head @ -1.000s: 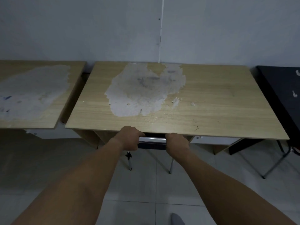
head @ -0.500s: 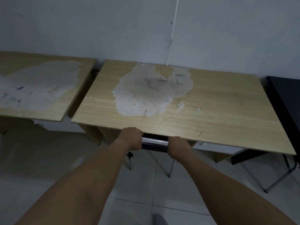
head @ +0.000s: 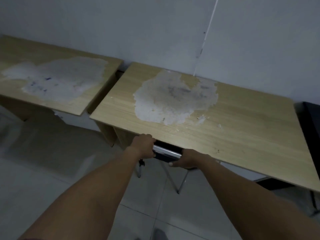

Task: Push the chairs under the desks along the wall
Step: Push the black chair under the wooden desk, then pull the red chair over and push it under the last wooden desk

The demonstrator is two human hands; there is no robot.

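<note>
At the far left a wooden desk [head: 57, 80] is set against the grey wall [head: 138, 28], and a large patch of its surface is seen to be worn pale, with a few blue marks on it. Just beside it, separated by a narrow gap, a second wooden desk [head: 233, 125] is placed along the same wall, marked by a similar pale worn patch near its middle.

The left hand [head: 144, 146] is closed around the left end of the shiny metal top bar of a chair [head: 166, 152], with the fingers curled over the bar at the front edge of the second desk. The chair is almost wholly hidden beneath that desk: only the bar, a dark strip of backrest below it and the thin metal legs [head: 181, 183] standing on the tiled floor [head: 52, 170] are shown. The right hand [head: 186, 159] is wrapped around the right end of the same bar, its thumb laid along the underside and its fingers hidden behind the bar, so how tightly they are closed cannot be told. Both forearms are stretched forward from the bottom of the view.

At the far right edge a dark tabletop [head: 311, 122] is partly seen, with another metal leg below it.
</note>
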